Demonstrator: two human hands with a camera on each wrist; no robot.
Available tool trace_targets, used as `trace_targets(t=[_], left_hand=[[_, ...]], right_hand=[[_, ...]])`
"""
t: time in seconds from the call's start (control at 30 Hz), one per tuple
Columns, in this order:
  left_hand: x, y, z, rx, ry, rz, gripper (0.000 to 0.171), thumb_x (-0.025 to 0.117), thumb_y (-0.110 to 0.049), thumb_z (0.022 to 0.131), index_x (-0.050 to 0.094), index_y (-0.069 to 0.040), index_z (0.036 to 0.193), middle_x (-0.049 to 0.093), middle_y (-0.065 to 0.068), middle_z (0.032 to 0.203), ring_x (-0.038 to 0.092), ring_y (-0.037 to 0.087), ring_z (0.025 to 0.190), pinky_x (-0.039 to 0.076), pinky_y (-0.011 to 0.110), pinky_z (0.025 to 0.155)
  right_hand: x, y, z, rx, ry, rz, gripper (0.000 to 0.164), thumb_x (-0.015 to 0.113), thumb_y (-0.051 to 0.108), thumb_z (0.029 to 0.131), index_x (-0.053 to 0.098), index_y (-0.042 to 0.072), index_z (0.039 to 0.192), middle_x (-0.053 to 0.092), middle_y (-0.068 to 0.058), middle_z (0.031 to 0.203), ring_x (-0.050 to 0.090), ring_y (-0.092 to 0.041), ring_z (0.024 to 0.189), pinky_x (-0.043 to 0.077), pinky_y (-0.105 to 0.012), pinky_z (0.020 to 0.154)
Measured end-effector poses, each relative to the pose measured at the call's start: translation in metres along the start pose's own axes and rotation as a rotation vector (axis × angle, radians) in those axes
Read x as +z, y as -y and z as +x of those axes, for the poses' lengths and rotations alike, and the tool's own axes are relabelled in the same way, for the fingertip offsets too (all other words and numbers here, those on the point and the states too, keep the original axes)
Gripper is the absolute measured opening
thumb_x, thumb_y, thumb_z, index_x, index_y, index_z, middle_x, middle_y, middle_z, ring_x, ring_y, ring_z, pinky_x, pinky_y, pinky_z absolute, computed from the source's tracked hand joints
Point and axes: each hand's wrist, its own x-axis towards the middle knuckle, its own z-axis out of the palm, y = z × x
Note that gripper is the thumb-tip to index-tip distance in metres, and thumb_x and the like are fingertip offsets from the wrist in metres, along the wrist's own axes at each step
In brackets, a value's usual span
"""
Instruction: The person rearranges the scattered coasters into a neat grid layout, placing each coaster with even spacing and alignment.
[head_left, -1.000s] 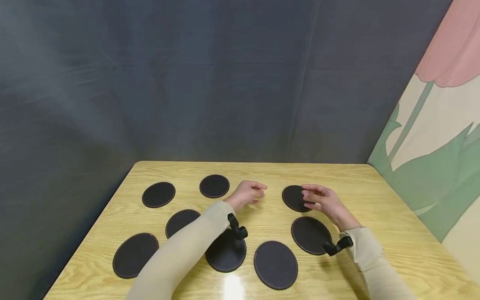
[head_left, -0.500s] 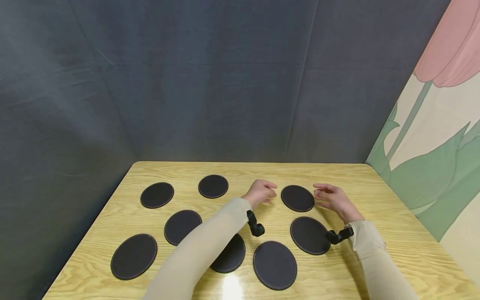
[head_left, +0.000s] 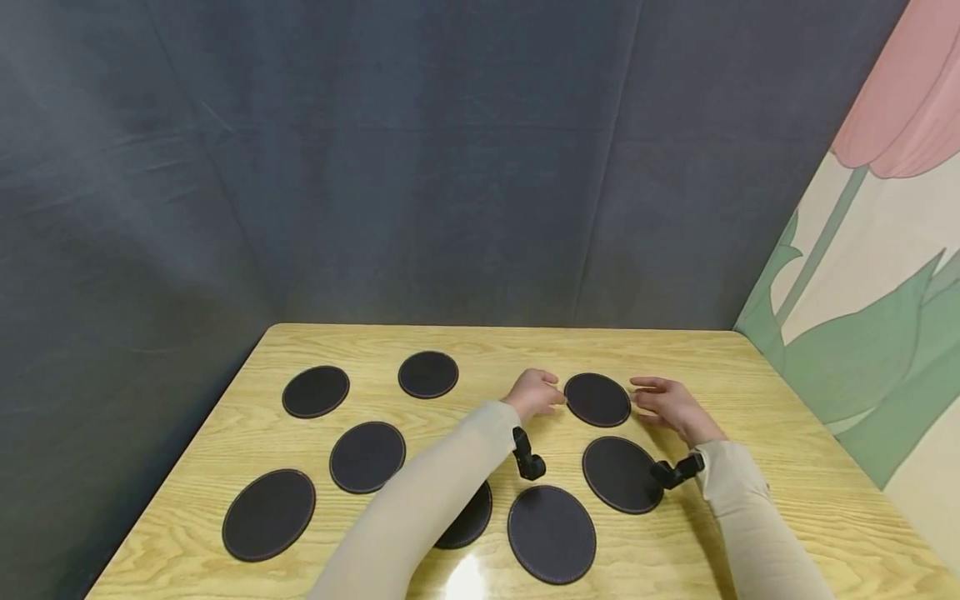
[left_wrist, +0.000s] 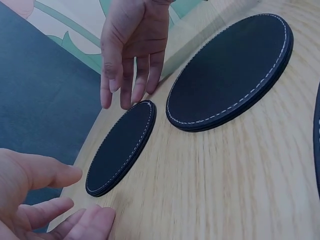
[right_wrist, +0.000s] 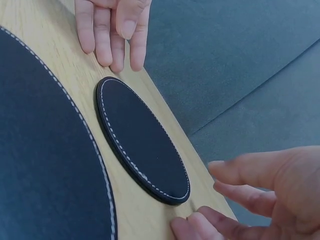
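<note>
A round black coaster (head_left: 597, 400) with light edge stitching lies flat at the back right of the table, between the two hands. My left hand (head_left: 534, 393) is at its left edge, fingers relaxed and slightly bent. On the other side my right hand (head_left: 670, 408) has its fingers loosely extended just off the right edge. In the left wrist view the coaster (left_wrist: 121, 148) shows a layered rim, and the left fingertips are close to its near end. The right wrist view has the right fingertips beside the same coaster (right_wrist: 145, 140). Neither hand grips anything.
Several more black coasters lie spread on the wooden table (head_left: 510, 346), one (head_left: 622, 475) just in front of the hands. The left forearm partly covers another (head_left: 468, 521). A dark curtain (head_left: 450, 167) rises behind the table, and a flower-patterned cloth (head_left: 862, 333) hangs at right.
The left hand has moved right, up to the coaster's left edge. The right hand, earlier over that coaster, has shifted right to its far side. The coasters keep their places.
</note>
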Motion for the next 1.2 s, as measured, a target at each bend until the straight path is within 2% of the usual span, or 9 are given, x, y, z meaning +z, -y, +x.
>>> trace_targets(t=[0.27, 0.5, 0.77, 0.83, 0.9, 1.0, 1.1, 1.13, 1.2], left_hand=[[0.006, -0.001, -0.004, 0.019, -0.002, -0.043, 0.053, 0.066, 0.011, 0.079, 0.052, 0.009, 0.131, 0.051, 0.021, 0.136, 0.065, 0.032, 0.107, 0.057, 0.034, 0.083], [0.015, -0.006, -0.009, -0.002, -0.024, -0.040, 0.058, 0.068, 0.009, 0.079, 0.051, 0.006, 0.134, 0.051, 0.019, 0.138, 0.062, 0.033, 0.113, 0.057, 0.036, 0.086], [0.023, -0.010, -0.013, -0.015, -0.056, -0.011, 0.055, 0.069, 0.006, 0.080, 0.055, 0.001, 0.133, 0.058, 0.017, 0.129, 0.066, 0.032, 0.103, 0.056, 0.039, 0.086], [0.025, -0.010, -0.012, -0.015, -0.069, -0.011, 0.055, 0.069, 0.006, 0.080, 0.056, 0.000, 0.132, 0.059, 0.017, 0.128, 0.068, 0.027, 0.098, 0.056, 0.038, 0.085], [0.026, -0.010, -0.012, -0.012, -0.080, -0.008, 0.055, 0.069, 0.006, 0.079, 0.056, 0.000, 0.132, 0.060, 0.016, 0.128, 0.066, 0.018, 0.084, 0.056, 0.034, 0.077], [0.028, -0.012, -0.012, -0.015, -0.102, -0.017, 0.056, 0.069, 0.006, 0.078, 0.057, -0.001, 0.133, 0.066, 0.012, 0.120, 0.049, 0.010, 0.057, 0.047, 0.029, 0.060], [0.030, -0.013, -0.012, -0.011, -0.119, -0.036, 0.058, 0.068, 0.008, 0.078, 0.056, -0.002, 0.134, 0.071, 0.011, 0.106, 0.034, 0.010, 0.048, 0.036, 0.029, 0.053], [0.030, -0.014, -0.012, -0.012, -0.124, -0.049, 0.058, 0.067, 0.008, 0.078, 0.055, -0.001, 0.134, 0.071, 0.011, 0.105, 0.036, 0.010, 0.049, 0.038, 0.029, 0.053], [0.030, -0.014, -0.013, -0.014, -0.134, -0.083, 0.059, 0.066, 0.008, 0.078, 0.054, -0.001, 0.135, 0.069, 0.013, 0.112, 0.053, 0.011, 0.059, 0.047, 0.029, 0.058]], right_hand=[[0.004, 0.001, 0.001, -0.015, 0.042, 0.008, 0.056, 0.052, 0.013, 0.100, 0.031, -0.015, 0.143, 0.033, -0.036, 0.146, 0.057, -0.007, 0.108, 0.054, -0.033, 0.092], [0.006, 0.002, 0.001, -0.016, 0.045, 0.018, 0.054, 0.052, 0.010, 0.099, 0.032, -0.017, 0.141, 0.033, -0.037, 0.144, 0.056, 0.001, 0.099, 0.055, -0.030, 0.089], [0.008, 0.001, 0.003, 0.007, 0.033, 0.026, 0.053, 0.052, 0.010, 0.099, 0.033, -0.015, 0.142, 0.035, -0.035, 0.143, 0.057, -0.001, 0.098, 0.055, -0.031, 0.090], [0.009, 0.002, 0.004, 0.008, 0.030, 0.028, 0.053, 0.053, 0.010, 0.099, 0.033, -0.015, 0.142, 0.036, -0.035, 0.143, 0.057, 0.001, 0.095, 0.055, -0.030, 0.088], [0.009, 0.002, 0.005, 0.011, 0.021, 0.023, 0.054, 0.054, 0.010, 0.098, 0.034, -0.014, 0.141, 0.038, -0.034, 0.141, 0.057, 0.002, 0.092, 0.055, -0.028, 0.085], [0.011, 0.002, 0.006, 0.013, 0.010, 0.004, 0.054, 0.055, 0.011, 0.097, 0.035, -0.013, 0.142, 0.041, -0.034, 0.139, 0.058, 0.003, 0.088, 0.055, -0.026, 0.081], [0.012, 0.003, 0.007, 0.010, 0.001, -0.004, 0.055, 0.055, 0.011, 0.098, 0.034, -0.011, 0.143, 0.041, -0.035, 0.139, 0.059, 0.002, 0.088, 0.056, -0.027, 0.081], [0.012, 0.003, 0.008, 0.009, 0.002, -0.003, 0.056, 0.054, 0.011, 0.098, 0.032, -0.011, 0.144, 0.040, -0.036, 0.139, 0.059, 0.001, 0.088, 0.056, -0.027, 0.081], [0.013, 0.003, 0.008, 0.010, 0.000, 0.002, 0.057, 0.053, 0.012, 0.099, 0.030, -0.011, 0.145, 0.039, -0.037, 0.140, 0.060, 0.001, 0.090, 0.056, -0.027, 0.082]])
